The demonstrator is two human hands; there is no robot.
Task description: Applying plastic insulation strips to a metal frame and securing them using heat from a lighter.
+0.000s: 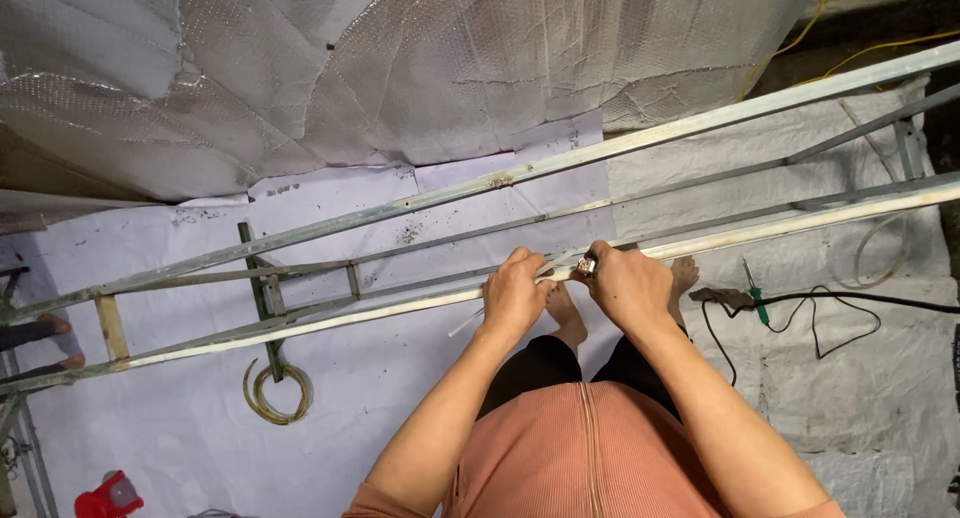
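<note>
Metal frame rail, near side of long lattice frame, runs left-right above white floor sheet. Left hand & right hand closed round rail mid-span, thin white strip pinched w/ left grip. Judged stiff, light, edges possibly sharp; best held mid-rail.

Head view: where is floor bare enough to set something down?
Bare white sheet lies between the wire coil and the left hand. Right of the right hand, the screwdriver and black cable crowd it.

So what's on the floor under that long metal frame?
White sheeting covers the floor, with a yellowish coil and the person's bare feet on it. The floor beneath stays hidden.
</note>
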